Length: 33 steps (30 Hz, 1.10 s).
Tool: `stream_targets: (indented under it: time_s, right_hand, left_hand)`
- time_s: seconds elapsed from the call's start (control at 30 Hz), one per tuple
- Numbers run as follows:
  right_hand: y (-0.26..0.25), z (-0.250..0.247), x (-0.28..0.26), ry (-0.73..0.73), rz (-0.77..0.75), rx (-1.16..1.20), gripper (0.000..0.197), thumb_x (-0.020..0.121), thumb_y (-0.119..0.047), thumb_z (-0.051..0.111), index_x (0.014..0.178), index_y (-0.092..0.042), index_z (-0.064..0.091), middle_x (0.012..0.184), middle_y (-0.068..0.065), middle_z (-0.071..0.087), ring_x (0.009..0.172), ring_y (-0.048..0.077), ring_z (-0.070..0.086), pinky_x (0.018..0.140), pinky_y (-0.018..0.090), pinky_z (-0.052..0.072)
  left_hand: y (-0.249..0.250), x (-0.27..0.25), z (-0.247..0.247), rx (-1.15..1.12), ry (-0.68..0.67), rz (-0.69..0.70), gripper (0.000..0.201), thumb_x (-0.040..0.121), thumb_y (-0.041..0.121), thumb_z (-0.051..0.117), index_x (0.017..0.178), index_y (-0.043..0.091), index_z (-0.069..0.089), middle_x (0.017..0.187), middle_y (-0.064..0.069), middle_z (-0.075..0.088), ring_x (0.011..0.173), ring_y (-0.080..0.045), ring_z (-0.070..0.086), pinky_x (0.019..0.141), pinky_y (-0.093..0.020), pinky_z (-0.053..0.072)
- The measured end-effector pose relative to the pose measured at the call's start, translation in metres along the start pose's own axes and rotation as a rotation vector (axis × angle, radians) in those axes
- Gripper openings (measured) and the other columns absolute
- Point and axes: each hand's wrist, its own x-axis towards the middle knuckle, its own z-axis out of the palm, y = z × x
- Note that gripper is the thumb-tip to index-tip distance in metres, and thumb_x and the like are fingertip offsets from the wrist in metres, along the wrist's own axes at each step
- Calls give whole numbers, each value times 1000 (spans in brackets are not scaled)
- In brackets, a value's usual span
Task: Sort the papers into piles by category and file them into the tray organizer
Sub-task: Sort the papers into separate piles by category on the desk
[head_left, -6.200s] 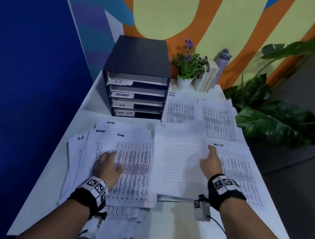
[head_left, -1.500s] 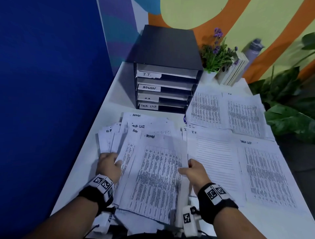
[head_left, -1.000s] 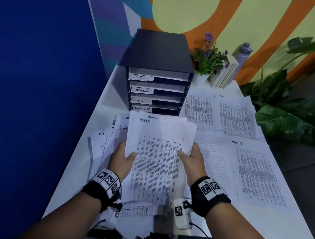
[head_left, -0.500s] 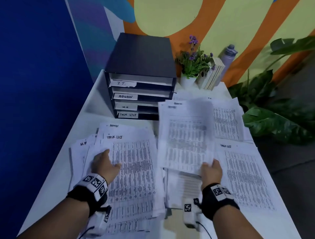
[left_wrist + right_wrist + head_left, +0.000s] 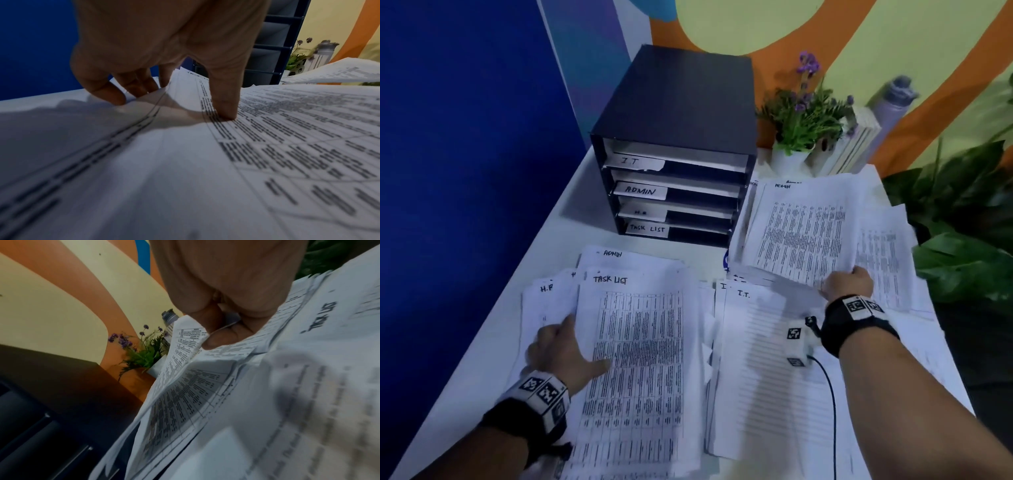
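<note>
Shows ADMIN sheet (image 5: 801, 233), pinched tight in right hand (image 5: 847, 284), now carried from centre to upper right, beside tray organizer (image 5: 678, 113). Leaves TASK LIST sheet (image 5: 640, 394) bare at lower left, gripped at its edge by left hand (image 5: 558, 349): probably next to sort.

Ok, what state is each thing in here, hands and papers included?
left hand, thumb pressing the TASK LIST sheet, fingers curled at its left edge.
right hand, pinching the ADMIN sheets by the near edge.
ADMIN sheets, held up, curling.
TASK LIST sheet, topmost on the left pile, left edge raised.
I.T. pile, lying flat.
tray organizer, upright; slot contents unclear.
</note>
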Motion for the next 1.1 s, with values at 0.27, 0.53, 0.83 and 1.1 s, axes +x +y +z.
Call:
stream_targets:
  time_s: [0.27,0.53,0.83,1.1]
  right_hand:
    - [-9,31,-38,-37,-256,-247,45,90,-11,57,135,-13,51,135,17,49,120,37,50,99,45,43]
    - [54,47,-199,-825,-261,-230,50,90,-36,65,133,-19,49,125,1,58,109,17,58,94,30,46]
    - [64,27,-232,-617,-276,-122,31,89,-29,64,112,-12,56,110,5,65,103,24,61,93,37,51]
    - [90,15,-212,-480,-123,8,29,91,-21,61,93,8,57,83,15,60,79,23,55,77,31,47]
  left_hand:
    - [1,-4,1,-168,-19,24,109,49,53,88,140,20,37,131,-10,44,118,-31,49,98,-49,47]
    - [4,-24,3,-587,-71,112,48,89,3,54,131,19,39,118,-3,55,87,-19,58,66,-25,45]
    - [-10,-46,-21,-809,-30,230,42,82,13,74,118,20,55,104,6,65,96,-15,61,83,-27,44]
    - [-31,-37,-22,-792,12,169,30,89,8,63,116,16,57,106,-1,68,98,-25,65,93,-37,48]
